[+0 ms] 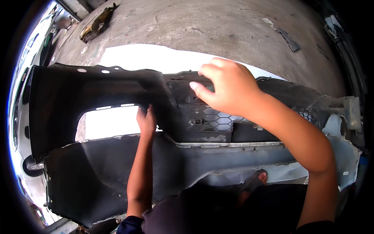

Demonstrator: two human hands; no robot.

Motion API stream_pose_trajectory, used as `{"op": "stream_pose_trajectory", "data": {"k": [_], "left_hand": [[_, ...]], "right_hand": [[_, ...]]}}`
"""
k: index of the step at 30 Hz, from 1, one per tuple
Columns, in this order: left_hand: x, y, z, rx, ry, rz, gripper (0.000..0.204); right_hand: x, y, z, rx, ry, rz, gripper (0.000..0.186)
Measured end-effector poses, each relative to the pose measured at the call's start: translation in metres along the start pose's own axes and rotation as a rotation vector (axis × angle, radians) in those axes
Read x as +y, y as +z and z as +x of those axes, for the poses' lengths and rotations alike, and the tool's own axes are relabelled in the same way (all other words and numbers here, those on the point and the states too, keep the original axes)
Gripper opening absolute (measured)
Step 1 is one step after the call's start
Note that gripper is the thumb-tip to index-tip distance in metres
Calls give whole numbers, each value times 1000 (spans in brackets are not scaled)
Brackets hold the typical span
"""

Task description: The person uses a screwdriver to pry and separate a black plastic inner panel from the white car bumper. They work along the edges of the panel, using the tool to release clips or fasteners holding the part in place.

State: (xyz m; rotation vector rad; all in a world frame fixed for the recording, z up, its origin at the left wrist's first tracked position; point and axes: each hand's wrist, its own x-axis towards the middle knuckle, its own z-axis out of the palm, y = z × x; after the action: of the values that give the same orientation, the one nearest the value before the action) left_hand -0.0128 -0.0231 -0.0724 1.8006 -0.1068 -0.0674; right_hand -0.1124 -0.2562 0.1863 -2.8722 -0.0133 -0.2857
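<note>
My right hand (230,87) curled over top rim of bumper (117,171) above honeycomb grille (214,119), fingers hooked, keeping panel upright. My left hand (146,121) clamps edge of large cut-out, steadying from inside face. Bumper stands on edge across concrete floor (218,27), inner side toward me; sandalled foot (255,180) just beside lower lip. Scrap piece (97,23) well apart on floor.

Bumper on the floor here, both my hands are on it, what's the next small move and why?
Probably ease the top edge back with the right hand, since it already curls over the dark bumper above the honeycomb grille. The left hand braces the edge of the opening beside the grille, steadying it. What fastens the grille cannot be seen, so pull gently.
</note>
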Motion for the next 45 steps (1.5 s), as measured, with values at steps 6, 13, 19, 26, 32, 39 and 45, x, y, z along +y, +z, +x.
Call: {"op": "stream_pose_trajectory", "data": {"k": [6,13,19,26,32,39,45], "left_hand": [[0,22,-1,8,39,5,26],[-7,-7,5,27,-180,33,22],[7,1,0,-6,-37,-89,26],[14,0,0,5,-21,-144,30],[10,-4,4,31,-27,-114,29],[12,-5,4,6,-40,-116,30],[8,0,4,67,-45,-115,23]], "right_hand": [[19,-39,-1,-319,79,-169,13],[11,-157,-45,-620,340,-113,25],[77,-145,-170,-472,491,78,30],[94,-117,-192,-329,446,0,35],[103,-115,-166,-389,337,-77,34],[112,-134,-125,-572,206,-175,35],[110,-136,-103,-662,160,-200,35]]}}
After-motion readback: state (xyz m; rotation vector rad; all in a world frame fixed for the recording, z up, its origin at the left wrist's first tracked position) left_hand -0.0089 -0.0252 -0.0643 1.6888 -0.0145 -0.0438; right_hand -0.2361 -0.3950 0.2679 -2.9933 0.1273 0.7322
